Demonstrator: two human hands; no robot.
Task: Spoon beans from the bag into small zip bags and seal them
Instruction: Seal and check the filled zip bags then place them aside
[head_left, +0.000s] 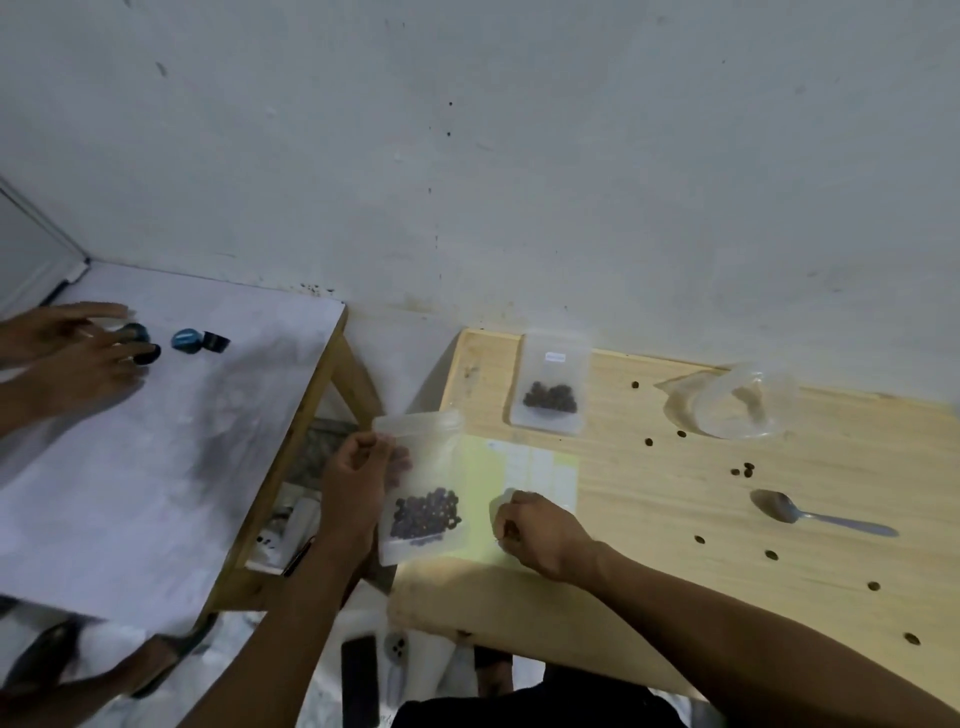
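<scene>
1. Fingers of our left hand (358, 480) pinch the upper left edge of a small zip bag (423, 488), holding it upright just off the near left corner of the wooden surface (675, 519); dark beans (426, 514) fill its lower part.
2. Our right hand (535, 535) is clenched at 3 o'clock from that bag, knuckles up, resting on a pale yellow sheet (524, 478); whether its grip holds anything, we cannot tell.
3. At 12 o'clock from the right hand, a second zip bag (551, 384) with beans lies flat near the wall (519, 156).
4. At 2 o'clock, well apart, sits a crumpled clear bag (727, 400), open.
5. At 3 o'clock lies a metal spoon (815, 514), bowl toward us, with loose beans (743, 470) scattered around it.
6. At 9 o'clock, on a white-covered surface (156, 467), another person's hands (78, 353) touch small blue and black objects (192, 340).
</scene>
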